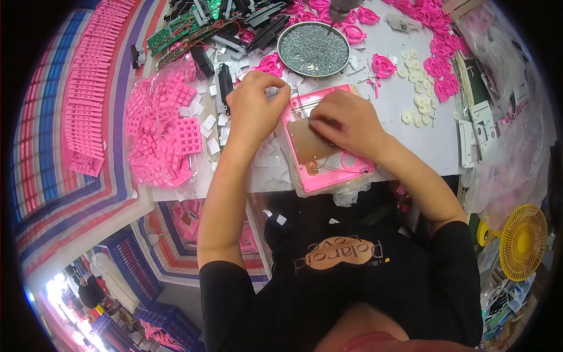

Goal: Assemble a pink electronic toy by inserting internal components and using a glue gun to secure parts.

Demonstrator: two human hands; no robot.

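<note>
A pink plastic casing (328,180) lies on the table in front of me, with a brown plate (309,145) across its middle. Thin wires and a coiled pink ring (349,160) show at its near end. At the casing's far left corner, my left hand (256,102) is closed, thumb and forefinger tips together; whatever they pinch is too small to name. My right hand (347,122) bends over the brown plate from the right, its fingers curled together and touching or just above it. What those fingers hold, if anything, is hidden.
A round dish of small screws (314,51) stands beyond the casing, a dark tool tip (342,10) above it. Left are bagged pink keypads (161,126), black parts (267,14) and green circuit boards (176,38). White discs (417,76) and pink rings (437,64) lie right.
</note>
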